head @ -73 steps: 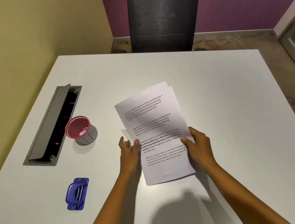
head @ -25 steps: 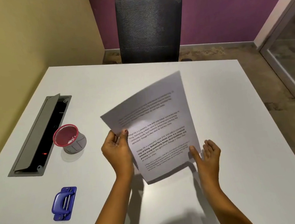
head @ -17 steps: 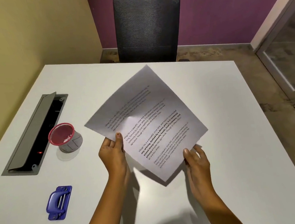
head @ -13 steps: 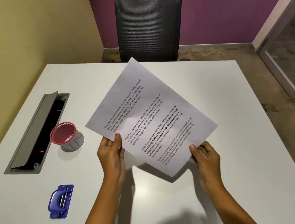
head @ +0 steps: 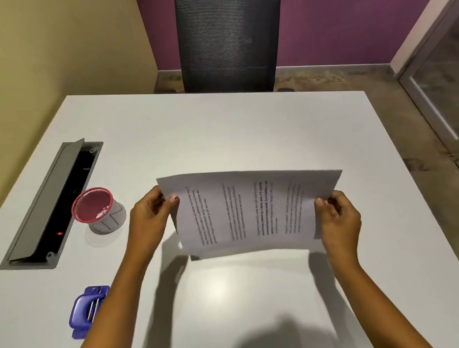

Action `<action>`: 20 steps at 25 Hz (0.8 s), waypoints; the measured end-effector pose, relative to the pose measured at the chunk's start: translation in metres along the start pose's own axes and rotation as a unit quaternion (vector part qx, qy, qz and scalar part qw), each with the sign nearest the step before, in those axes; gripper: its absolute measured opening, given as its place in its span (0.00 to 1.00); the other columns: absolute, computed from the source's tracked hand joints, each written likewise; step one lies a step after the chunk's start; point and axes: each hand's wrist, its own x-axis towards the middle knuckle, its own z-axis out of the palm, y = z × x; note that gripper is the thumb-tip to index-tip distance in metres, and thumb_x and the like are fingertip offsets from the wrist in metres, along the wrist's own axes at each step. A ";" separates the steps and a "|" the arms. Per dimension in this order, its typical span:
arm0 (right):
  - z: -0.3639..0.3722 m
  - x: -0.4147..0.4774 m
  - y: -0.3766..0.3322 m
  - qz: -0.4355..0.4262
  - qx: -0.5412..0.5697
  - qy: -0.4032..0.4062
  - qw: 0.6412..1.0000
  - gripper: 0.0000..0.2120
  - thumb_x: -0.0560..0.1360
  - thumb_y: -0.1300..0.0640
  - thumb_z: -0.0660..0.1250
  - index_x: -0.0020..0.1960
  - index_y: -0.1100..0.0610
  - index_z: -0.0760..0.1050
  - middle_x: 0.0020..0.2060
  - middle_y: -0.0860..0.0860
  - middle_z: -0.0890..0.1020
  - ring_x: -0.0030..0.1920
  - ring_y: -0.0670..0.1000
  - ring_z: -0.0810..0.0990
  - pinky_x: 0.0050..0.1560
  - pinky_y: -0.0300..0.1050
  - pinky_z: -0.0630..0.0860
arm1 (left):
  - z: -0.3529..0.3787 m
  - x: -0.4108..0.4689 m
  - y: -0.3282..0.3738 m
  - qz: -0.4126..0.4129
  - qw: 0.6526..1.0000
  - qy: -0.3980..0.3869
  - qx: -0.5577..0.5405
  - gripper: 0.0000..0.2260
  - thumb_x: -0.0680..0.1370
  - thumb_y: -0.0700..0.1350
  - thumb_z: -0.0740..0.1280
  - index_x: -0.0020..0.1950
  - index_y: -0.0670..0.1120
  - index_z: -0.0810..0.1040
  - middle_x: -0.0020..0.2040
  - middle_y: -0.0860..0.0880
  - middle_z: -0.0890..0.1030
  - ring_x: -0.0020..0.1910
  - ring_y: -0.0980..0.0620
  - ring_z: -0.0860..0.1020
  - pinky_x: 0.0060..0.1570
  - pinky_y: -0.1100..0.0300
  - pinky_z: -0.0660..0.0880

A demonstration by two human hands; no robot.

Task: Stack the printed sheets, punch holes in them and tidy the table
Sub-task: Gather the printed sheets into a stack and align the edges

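The printed sheets (head: 246,209) stand on their long edge on the white table (head: 246,131), turned sideways so the text lines run vertically. My left hand (head: 149,221) pinches their left short edge with thumb in front. My right hand (head: 337,216) pinches the right short edge. The sheets look squared together as one stack; how many there are I cannot tell. A blue hole punch (head: 88,310) lies near the table's front left, partly behind my left forearm and apart from both hands.
A grey cup with a red rim (head: 98,211) stands left of the sheets. An open grey cable tray (head: 51,205) is set into the table along the left. A dark mesh chair (head: 228,35) stands at the far edge. A glass door (head: 458,84) is at the right.
The sheets were lifted off the table, rotated clockwise from upright to sideways and lowered onto their long edge. Both hands shifted to the short edges.
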 end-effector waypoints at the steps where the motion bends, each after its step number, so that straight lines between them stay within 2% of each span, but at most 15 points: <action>1: 0.004 -0.001 0.002 0.006 0.006 0.016 1.000 0.05 0.77 0.63 0.64 0.47 0.55 0.76 0.40 0.45 0.82 0.39 0.37 0.80 0.39 0.27 0.74 | 0.008 -0.003 -0.003 0.000 0.999 0.032 -0.014 0.09 0.79 0.40 0.65 0.53 0.53 0.79 0.49 0.54 0.84 0.49 0.55 0.82 0.52 0.59 0.76; 4: 0.013 -0.006 0.011 0.031 0.009 0.054 0.998 0.05 0.77 0.63 0.65 0.49 0.55 0.76 0.45 0.48 0.83 0.45 0.42 0.80 0.46 0.31 0.75 | 0.028 -0.011 -0.016 -0.013 0.992 0.118 -0.029 0.03 0.79 0.41 0.64 0.48 0.43 0.77 0.44 0.47 0.79 0.44 0.51 0.75 0.48 0.54 0.71; 6: 0.016 -0.008 0.016 0.039 0.016 0.061 0.997 0.05 0.77 0.64 0.65 0.49 0.55 0.76 0.45 0.47 0.82 0.45 0.40 0.80 0.46 0.30 0.75 | 0.037 -0.015 -0.022 -0.022 0.988 0.147 -0.034 0.07 0.79 0.42 0.64 0.47 0.39 0.75 0.42 0.46 0.77 0.43 0.51 0.72 0.46 0.54 0.69; 9: 0.014 -0.010 0.025 0.053 0.020 0.055 0.997 0.06 0.77 0.65 0.65 0.50 0.55 0.76 0.46 0.45 0.82 0.45 0.36 0.81 0.46 0.28 0.76 | 0.045 -0.020 -0.022 -0.031 0.985 0.159 -0.052 0.04 0.79 0.42 0.64 0.46 0.44 0.77 0.41 0.51 0.79 0.41 0.56 0.74 0.43 0.62 0.71; 11: 0.013 -0.011 0.032 0.072 0.016 0.050 0.996 0.07 0.77 0.65 0.65 0.50 0.55 0.76 0.46 0.47 0.82 0.46 0.39 0.81 0.45 0.30 0.75 | 0.049 -0.024 -0.026 -0.038 0.986 0.155 -0.053 0.06 0.80 0.41 0.64 0.43 0.49 0.76 0.39 0.54 0.79 0.39 0.60 0.75 0.40 0.69 0.71; 13: 0.012 -0.014 0.038 0.087 0.014 0.043 0.995 0.07 0.77 0.66 0.64 0.50 0.57 0.76 0.46 0.50 0.82 0.46 0.45 0.80 0.45 0.29 0.75 | 0.051 -0.028 -0.033 -0.053 0.986 0.151 -0.052 0.06 0.80 0.41 0.64 0.43 0.46 0.76 0.38 0.53 0.78 0.38 0.59 0.74 0.37 0.72 0.69; 15: 0.012 -0.016 0.041 0.091 0.009 0.037 0.995 0.06 0.77 0.67 0.64 0.49 0.58 0.76 0.44 0.50 0.81 0.45 0.45 0.80 0.42 0.25 0.74 | 0.053 -0.031 -0.037 -0.062 0.986 0.152 -0.042 0.05 0.80 0.40 0.64 0.45 0.41 0.75 0.39 0.49 0.76 0.39 0.55 0.72 0.37 0.71 0.67; 18: 0.012 -0.016 0.039 0.083 0.024 0.043 0.995 0.07 0.77 0.66 0.64 0.50 0.56 0.76 0.45 0.47 0.82 0.43 0.37 0.80 0.41 0.24 0.73 | 0.052 -0.034 -0.037 -0.059 0.983 0.161 -0.061 0.04 0.79 0.41 0.64 0.46 0.43 0.75 0.41 0.50 0.77 0.40 0.57 0.73 0.41 0.67 0.69; 20: 0.011 -0.016 0.039 0.076 0.025 0.044 0.996 0.07 0.77 0.66 0.64 0.50 0.56 0.76 0.46 0.47 0.82 0.44 0.35 0.81 0.42 0.25 0.74 | 0.051 -0.035 -0.036 -0.051 0.982 0.168 -0.064 0.04 0.79 0.41 0.64 0.44 0.46 0.75 0.40 0.52 0.77 0.39 0.58 0.73 0.41 0.68 0.70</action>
